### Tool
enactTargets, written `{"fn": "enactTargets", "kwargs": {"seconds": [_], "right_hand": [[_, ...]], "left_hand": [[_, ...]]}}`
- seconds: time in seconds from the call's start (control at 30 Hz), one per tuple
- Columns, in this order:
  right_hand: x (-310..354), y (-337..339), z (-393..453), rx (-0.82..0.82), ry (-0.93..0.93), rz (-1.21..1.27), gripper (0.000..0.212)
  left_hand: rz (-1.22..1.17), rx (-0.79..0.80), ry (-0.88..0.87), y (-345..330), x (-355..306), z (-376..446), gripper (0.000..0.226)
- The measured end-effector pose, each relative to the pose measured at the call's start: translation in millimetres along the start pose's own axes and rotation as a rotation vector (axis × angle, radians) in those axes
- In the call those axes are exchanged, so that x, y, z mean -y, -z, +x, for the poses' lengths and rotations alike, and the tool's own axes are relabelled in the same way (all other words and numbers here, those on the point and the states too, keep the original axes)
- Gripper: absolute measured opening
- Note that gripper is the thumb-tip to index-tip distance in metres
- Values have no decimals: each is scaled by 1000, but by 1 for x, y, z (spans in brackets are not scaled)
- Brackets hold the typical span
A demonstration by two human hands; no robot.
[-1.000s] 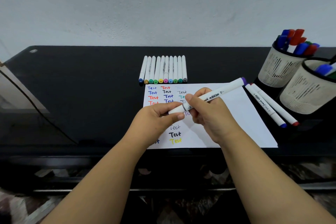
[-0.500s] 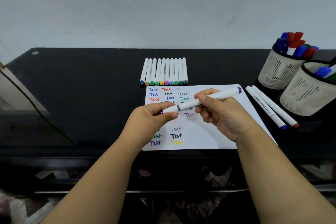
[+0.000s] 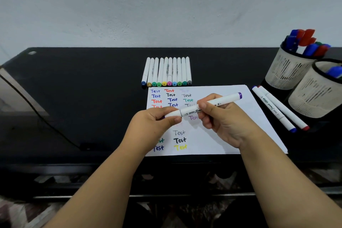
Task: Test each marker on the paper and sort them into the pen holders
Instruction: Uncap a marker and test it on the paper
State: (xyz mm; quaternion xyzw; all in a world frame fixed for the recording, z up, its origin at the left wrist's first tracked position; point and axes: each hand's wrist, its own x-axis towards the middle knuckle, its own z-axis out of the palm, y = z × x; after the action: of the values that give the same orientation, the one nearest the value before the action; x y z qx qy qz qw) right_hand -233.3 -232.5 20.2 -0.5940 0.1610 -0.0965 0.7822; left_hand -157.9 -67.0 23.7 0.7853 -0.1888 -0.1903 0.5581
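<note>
A white marker with a purple end [image 3: 212,104] is held level above the paper [image 3: 229,133]. My right hand [image 3: 220,122] grips its barrel and my left hand [image 3: 157,122] pinches the cap end. The paper bears several coloured "Test" words, including a purple one beside my right hand. A row of several white markers [image 3: 167,71] lies just beyond the paper. Two more white markers [image 3: 277,110], blue-tipped and red-tipped, rest to the right of the sheet. Two mesh pen holders stand at the far right: the back holder [image 3: 286,71] full of red and blue markers, the front holder [image 3: 312,96] with a blue one showing.
All of this sits on a black table [image 3: 83,83] against a pale wall. A dark cable [image 3: 46,122] runs across the table's left side. The table's front edge lies just below the paper.
Both hands lifted the marker off the paper and turned it more level. A purple "Test" now shows where the tip was. My left hand pushed the cap onto the end.
</note>
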Motion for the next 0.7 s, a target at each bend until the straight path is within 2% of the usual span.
{"fn": "enactTargets", "kwargs": {"seconds": [0.13, 0.23, 0.3, 0.43, 0.5, 0.6, 0.7], "right_hand": [[0, -4, 0, -6, 13, 21, 6], [1, -8, -1, -26, 21, 29, 15], [1, -12, -3, -47, 20, 22, 12], [3, -20, -7, -226, 60, 7, 13], [7, -21, -11, -326, 120, 56, 16], [16, -17, -17, -512, 184, 126, 36], [20, -14, -27, -598, 249, -198, 42]], "left_hand": [[-8, -10, -7, 1, 0, -2, 33], [-17, 4, -13, 2, 2, -5, 28], [-19, 9, -15, 2, 2, -7, 25], [-16, 7, -8, -1, -4, -13, 23], [-11, -7, -11, -2, -6, -18, 16], [12, -25, -17, 5, -10, -24, 16], [38, -29, -25, 12, -15, -31, 15]]}}
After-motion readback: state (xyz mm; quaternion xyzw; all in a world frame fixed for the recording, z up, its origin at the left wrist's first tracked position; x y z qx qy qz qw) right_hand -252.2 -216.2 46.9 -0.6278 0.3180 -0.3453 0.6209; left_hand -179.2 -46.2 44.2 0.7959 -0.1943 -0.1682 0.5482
